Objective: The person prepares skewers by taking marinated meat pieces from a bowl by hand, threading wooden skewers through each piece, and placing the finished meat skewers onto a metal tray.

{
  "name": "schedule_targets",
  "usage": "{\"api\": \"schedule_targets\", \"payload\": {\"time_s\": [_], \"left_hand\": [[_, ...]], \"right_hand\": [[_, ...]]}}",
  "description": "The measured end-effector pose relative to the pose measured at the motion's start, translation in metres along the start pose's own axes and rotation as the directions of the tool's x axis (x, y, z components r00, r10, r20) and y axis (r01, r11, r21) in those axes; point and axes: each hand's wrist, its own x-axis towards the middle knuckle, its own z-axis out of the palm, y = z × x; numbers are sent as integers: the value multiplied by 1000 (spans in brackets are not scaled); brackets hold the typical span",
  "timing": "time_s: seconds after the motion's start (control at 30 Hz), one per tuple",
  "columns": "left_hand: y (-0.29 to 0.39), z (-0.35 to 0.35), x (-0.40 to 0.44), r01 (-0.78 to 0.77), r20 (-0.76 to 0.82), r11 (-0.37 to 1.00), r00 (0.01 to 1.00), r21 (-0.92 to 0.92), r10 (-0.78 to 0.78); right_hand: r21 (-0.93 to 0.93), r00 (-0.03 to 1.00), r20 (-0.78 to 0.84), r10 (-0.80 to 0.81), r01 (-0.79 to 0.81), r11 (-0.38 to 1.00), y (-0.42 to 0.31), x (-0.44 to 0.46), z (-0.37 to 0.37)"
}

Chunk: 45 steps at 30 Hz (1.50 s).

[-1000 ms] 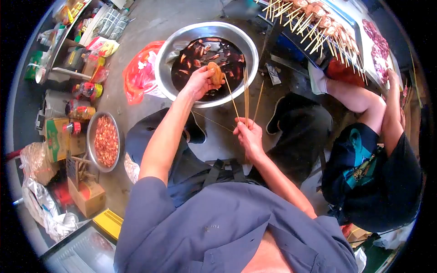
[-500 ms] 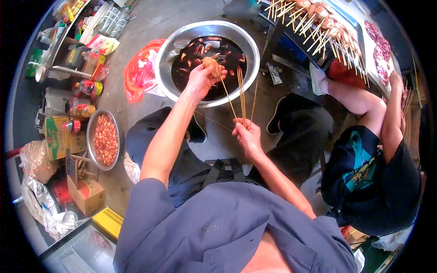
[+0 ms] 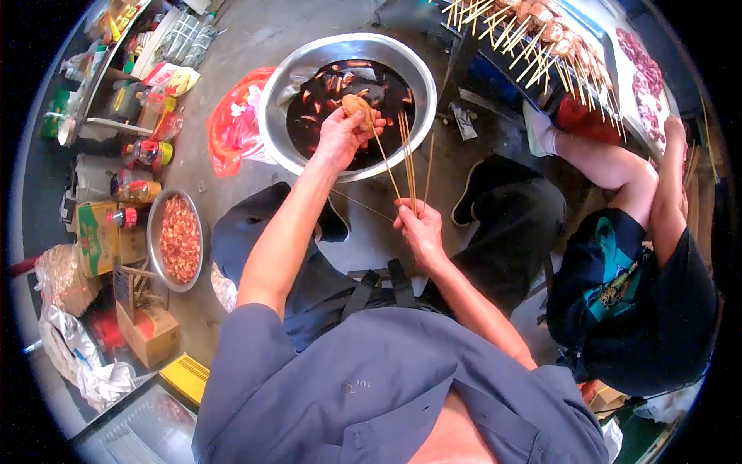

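The left hand (image 3: pixel 344 139) is closed around a brown food piece (image 3: pixel 355 108), held above the near part of the large metal basin (image 3: pixel 423 85). The right hand (image 3: pixel 420 230), just on the wearer's side of the basin, pinches several thin sticks (image 3: pixel 410 166) between thumb and fingers. One stick slants up to the food piece; whether its tip has gone in cannot be told. Dark liquid (image 3: pixel 382 89) with pale and reddish pieces lies in the basin. A red plastic bag (image 3: pixel 226 131) sits just left of the basin, and a smaller bowl (image 3: pixel 182 287) of chopped reddish pieces (image 3: pixel 179 240) stands farther left and nearer the wearer. Skewered food (image 3: pixel 553 31) lies beyond the basin to its right, and another person (image 3: pixel 657 325) sits right of the basin
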Motion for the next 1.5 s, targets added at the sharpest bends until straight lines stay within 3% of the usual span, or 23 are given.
{"api": "schedule_targets", "payload": {"time_s": [0.27, 0.6, 0.87, 0.93, 1.0, 1.13, 1.23, 1.33, 1.43, 1.47, 1.5], "left_hand": [[-6, 2, 0, -6, 46, 993, 999, 122, 1], [-8, 11, -9, 98, 8, 988, 995, 117, -99], [-12, 23, -23, 155, 133, 957, 972, 247, -192], [-10, 21, -19, 129, 142, 966, 976, 224, -163], [-4, 18, -13, 103, 113, 981, 986, 165, -123], [6, 13, -4, 16, 69, 993, 997, 114, -24], [-5, 24, -13, 123, 50, 962, 989, 245, -139], [-10, 19, -13, 139, 185, 968, 966, 210, -179], [11, 9, 0, 89, 73, 941, 990, 325, -119], [11, 2, 6, 38, -50, 863, 999, 504, -15], [15, -5, 12, -30, -19, 512, 996, 859, 91]], "right_hand": [[-87, 998, -50, -50, 45, 995, 3, 1, 0], [52, 995, -84, -53, 58, 997, 2, -1, 13], [192, 988, -156, 8, 22, 981, -34, 40, 35], [208, 989, -146, -17, 47, 977, -46, 50, 36], [254, 999, -30, -45, 51, 966, -51, 54, 35], [66, 998, -5, -64, 64, 996, -39, 41, 29], [116, 996, -76, -56, 65, 991, -22, 35, 28], [140, 989, -145, -44, 64, 988, -23, 40, 26], [125, 990, -91, -109, 120, 985, -40, 43, 19], [125, 990, -94, -109, 121, 985, -44, 41, 19], [116, 988, -95, -124, 135, 984, -48, 38, 19]]}}
